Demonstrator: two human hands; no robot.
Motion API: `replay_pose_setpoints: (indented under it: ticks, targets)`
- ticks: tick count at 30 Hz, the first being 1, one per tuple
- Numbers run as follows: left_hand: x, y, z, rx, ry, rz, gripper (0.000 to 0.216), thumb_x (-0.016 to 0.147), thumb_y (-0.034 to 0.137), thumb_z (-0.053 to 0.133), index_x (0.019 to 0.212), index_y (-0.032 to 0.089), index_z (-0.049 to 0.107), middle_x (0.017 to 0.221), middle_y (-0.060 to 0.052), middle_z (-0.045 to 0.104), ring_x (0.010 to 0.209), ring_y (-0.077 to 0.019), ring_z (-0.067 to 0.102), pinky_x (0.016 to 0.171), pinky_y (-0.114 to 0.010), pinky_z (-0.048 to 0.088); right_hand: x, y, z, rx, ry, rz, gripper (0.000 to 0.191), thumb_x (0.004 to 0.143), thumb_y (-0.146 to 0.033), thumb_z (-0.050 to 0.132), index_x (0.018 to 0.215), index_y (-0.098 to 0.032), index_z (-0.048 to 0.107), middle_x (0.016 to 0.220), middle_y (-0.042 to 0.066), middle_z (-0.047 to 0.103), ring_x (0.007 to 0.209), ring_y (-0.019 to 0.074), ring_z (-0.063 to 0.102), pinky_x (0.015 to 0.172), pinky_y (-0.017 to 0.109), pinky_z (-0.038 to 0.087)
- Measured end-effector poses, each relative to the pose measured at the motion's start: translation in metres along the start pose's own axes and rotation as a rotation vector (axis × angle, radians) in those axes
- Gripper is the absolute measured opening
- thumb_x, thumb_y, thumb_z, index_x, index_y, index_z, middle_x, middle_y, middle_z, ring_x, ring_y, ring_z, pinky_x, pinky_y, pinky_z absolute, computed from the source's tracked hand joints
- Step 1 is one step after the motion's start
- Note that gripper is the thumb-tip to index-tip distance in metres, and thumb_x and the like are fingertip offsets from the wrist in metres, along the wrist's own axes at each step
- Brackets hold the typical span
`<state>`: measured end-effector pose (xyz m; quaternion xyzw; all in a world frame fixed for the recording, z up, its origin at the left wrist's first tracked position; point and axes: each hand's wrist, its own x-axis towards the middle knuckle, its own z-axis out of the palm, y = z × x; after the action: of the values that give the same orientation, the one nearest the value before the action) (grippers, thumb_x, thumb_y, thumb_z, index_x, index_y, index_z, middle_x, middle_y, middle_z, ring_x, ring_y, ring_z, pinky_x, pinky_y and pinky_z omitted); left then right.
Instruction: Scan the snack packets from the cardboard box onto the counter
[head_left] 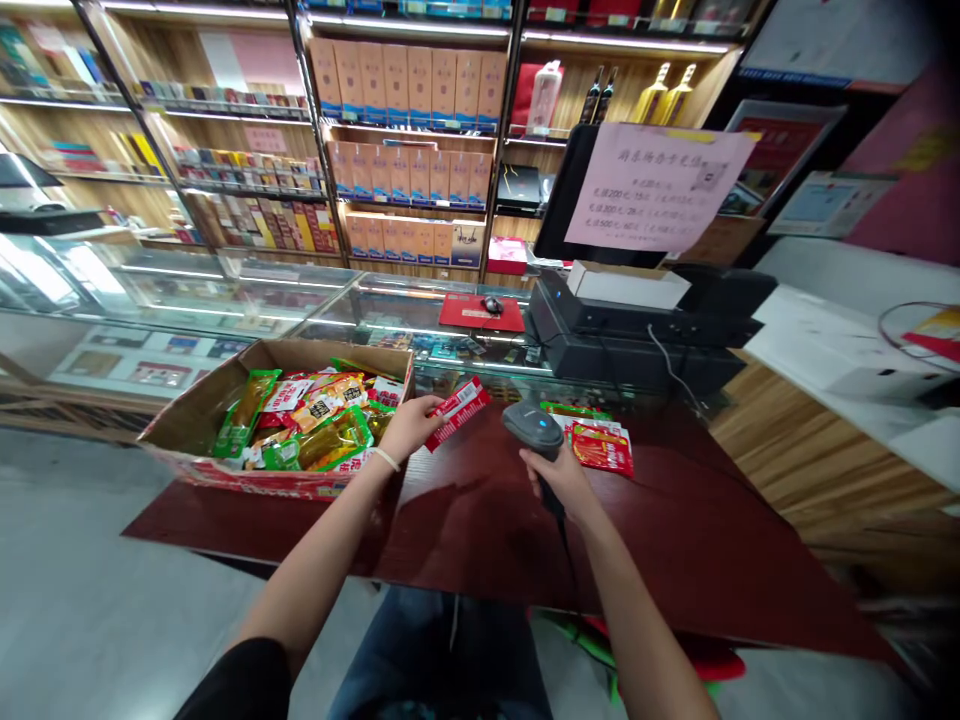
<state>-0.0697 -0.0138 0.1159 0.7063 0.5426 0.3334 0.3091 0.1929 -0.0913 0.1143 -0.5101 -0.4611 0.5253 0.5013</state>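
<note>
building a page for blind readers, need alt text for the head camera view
A person's left hand holds a red packet and the right hand a handheld scanner, above a dark red table. An open cardboard box of colourful packets stands left; other packets lie right.

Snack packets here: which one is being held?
The red packet in the left hand; other packets lie in the cardboard box or on the table.

red packet [459, 414]: tilted, barcode seemingly up | black scanner [534, 430]: blue-lit, just right
</note>
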Motion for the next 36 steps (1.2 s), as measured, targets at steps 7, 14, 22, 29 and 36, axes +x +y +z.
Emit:
replay_pose_setpoints:
  ticks: [7,14,22,29,36]
  targets:
    - [0.000,0.000,-0.003,-0.005,-0.027,0.040,0.028,0.077,0.029,0.059,0.101,0.019,0.071,0.095,-0.003,0.075,0.086,-0.0213,0.069,0.077,-0.028,0.051,-0.003,0.005,-0.001,-0.113,-0.077,0.024,0.035,0.070,-0.048,0.075,0.072,-0.021,0.052,0.045,-0.006,0.052,0.031,0.0108,0.047,0.029,0.020,0.031]
    - [-0.003,0.002,-0.006,0.041,-0.001,0.061,0.032,0.081,0.030,0.058,0.110,0.020,0.066,0.108,-0.004,0.073,0.096,-0.0224,0.068,0.087,-0.031,0.050,-0.004,0.008,-0.007,-0.110,-0.082,-0.002,0.033,0.076,-0.046,0.071,0.071,-0.021,0.050,0.047,-0.007,0.052,0.032,0.0098,0.047,0.032,0.020,0.033]
    - [-0.002,0.015,0.027,0.333,-0.074,0.178,0.032,0.087,0.016,0.046,0.117,0.022,0.056,0.106,-0.007,0.072,0.098,-0.0244,0.068,0.086,-0.033,0.049,-0.005,0.012,-0.045,0.047,0.096,0.014,0.034,0.072,-0.044,0.074,0.079,-0.022,0.049,0.047,-0.010,0.051,0.030,0.0086,0.044,0.029,0.019,0.034]
    - [0.034,0.005,0.127,0.578,-0.026,0.332,0.028,0.091,0.014,0.043,0.111,0.021,0.062,0.099,-0.011,0.069,0.100,-0.0253,0.064,0.088,-0.035,0.047,-0.012,0.020,-0.091,0.103,0.248,0.023,0.033,0.071,-0.043,0.075,0.080,-0.021,0.052,0.047,-0.008,0.053,0.030,0.0094,0.046,0.029,0.019,0.034]
    - [0.069,-0.026,0.197,0.582,-0.095,0.404,0.036,0.094,0.022,0.043,0.126,0.016,0.056,0.141,-0.013,0.053,0.132,-0.0268,0.045,0.110,-0.044,0.035,-0.013,0.027,-0.117,0.150,0.308,0.071,0.037,0.068,-0.046,0.078,0.078,-0.021,0.053,0.046,-0.008,0.053,0.031,0.0096,0.047,0.030,0.019,0.034]
